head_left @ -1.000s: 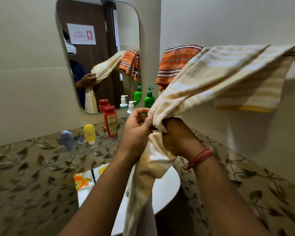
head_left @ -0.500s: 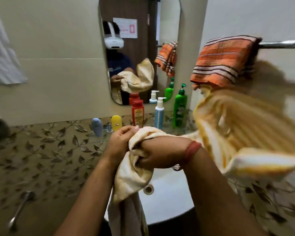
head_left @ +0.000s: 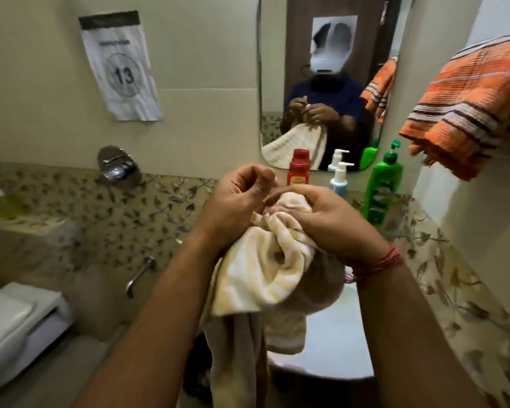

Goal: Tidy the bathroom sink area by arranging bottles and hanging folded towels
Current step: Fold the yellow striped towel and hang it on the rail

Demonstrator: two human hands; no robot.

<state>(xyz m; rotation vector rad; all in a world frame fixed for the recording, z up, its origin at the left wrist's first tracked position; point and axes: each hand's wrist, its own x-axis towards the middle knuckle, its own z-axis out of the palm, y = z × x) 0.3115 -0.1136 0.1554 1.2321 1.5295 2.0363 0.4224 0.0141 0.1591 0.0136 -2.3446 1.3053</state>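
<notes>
Towels and bottles by the sink

A bunched cream towel point(head_left: 265, 269) hangs above the sink point(head_left: 336, 343); an orange striped towel point(head_left: 465, 110) hangs up right; red point(head_left: 298, 169), white point(head_left: 339, 179) and green point(head_left: 382, 189) bottles stand behind.

I see two bare arms with no sleeves showing on them. The left hand point(head_left: 236, 198) has nothing on it. The right hand point(head_left: 330, 219) has a red thread band point(head_left: 377, 265) tied round its wrist, wound in many thin strands, with a few loose ends poking out. In the mirror point(head_left: 277, 83) far ahead, the person wears a dark blue top with short sleeves and a white headset.
</notes>
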